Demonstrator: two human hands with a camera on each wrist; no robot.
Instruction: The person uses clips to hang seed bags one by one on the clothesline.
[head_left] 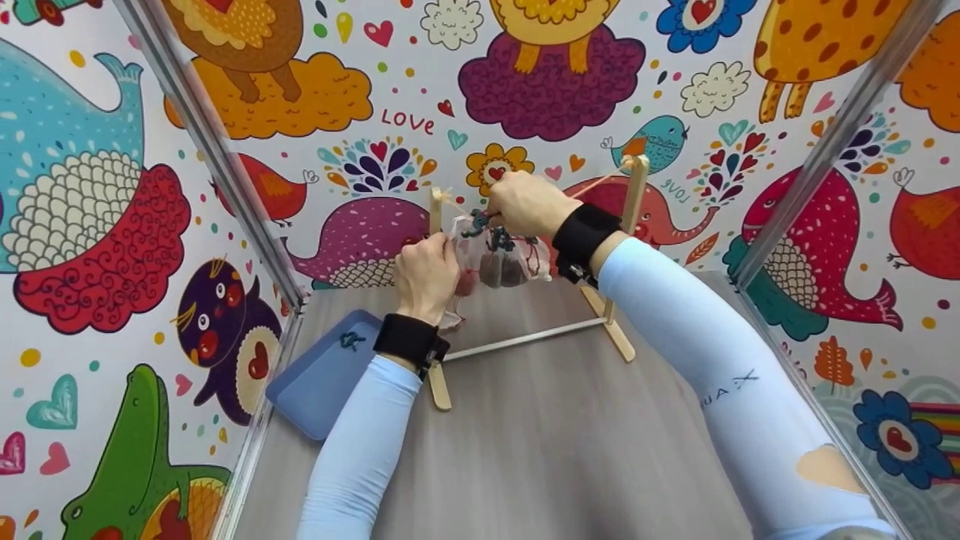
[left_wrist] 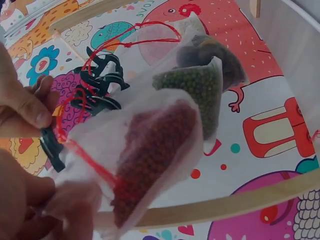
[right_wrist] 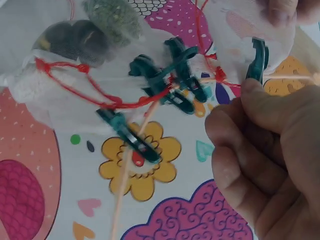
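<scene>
My left hand grips the upper part of a white mesh drawstring bag holding small red beans. My right hand pinches a dark green clothespin beside the top of that bag, close to a thin peach-coloured cord. Several more green clothespins sit along the cord, among red drawstrings. Behind the red-bean bag hang a bag of green beans and a bag of large dark pieces.
The cord runs between two upright wooden posts of a stand, joined low down by a white rod. At the left, a blue tray contains a green clothespin. Cartoon-printed walls with metal corner rails enclose the grey tabletop.
</scene>
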